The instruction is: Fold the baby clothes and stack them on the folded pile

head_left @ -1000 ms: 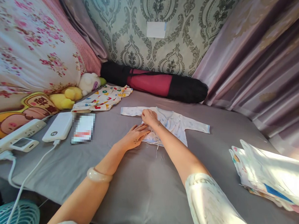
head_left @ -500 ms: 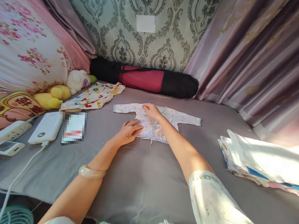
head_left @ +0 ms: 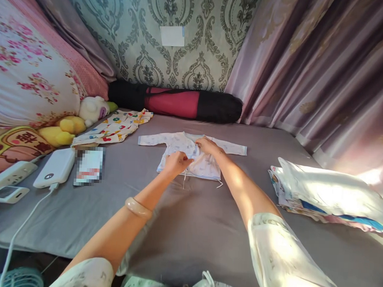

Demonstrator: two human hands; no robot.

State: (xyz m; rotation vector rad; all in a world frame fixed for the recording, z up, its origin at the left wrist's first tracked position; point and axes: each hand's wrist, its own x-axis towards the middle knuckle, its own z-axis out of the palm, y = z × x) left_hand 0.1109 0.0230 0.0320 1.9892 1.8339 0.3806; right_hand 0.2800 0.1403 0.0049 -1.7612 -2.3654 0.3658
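A small white baby shirt (head_left: 175,140) with pale blue prints and blue trim lies spread on the grey bedsheet (head_left: 182,215), sleeves stretched out to both sides. My left hand (head_left: 179,162) is over the lower middle of its front, thumb and fingers pinched on the cloth there. Higher up, near the neckline, my right hand (head_left: 209,145) has its fingertips closed on the front edge. Thin tie strings hang past the lower hem. My hands hide part of the shirt's front.
A folded stack of clothes (head_left: 329,192) lies at the right. On the left are a patterned garment (head_left: 116,127), a power bank (head_left: 55,169), a power strip (head_left: 9,175), a blurred packet (head_left: 89,166) and plush toys (head_left: 93,110). A black and red roll bag (head_left: 172,103) lines the wall.
My right hand has moved right from the shirt's left chest to its middle. My left hand has lifted from lying spread on the cloth into a pinch, and the front panel now lies across.
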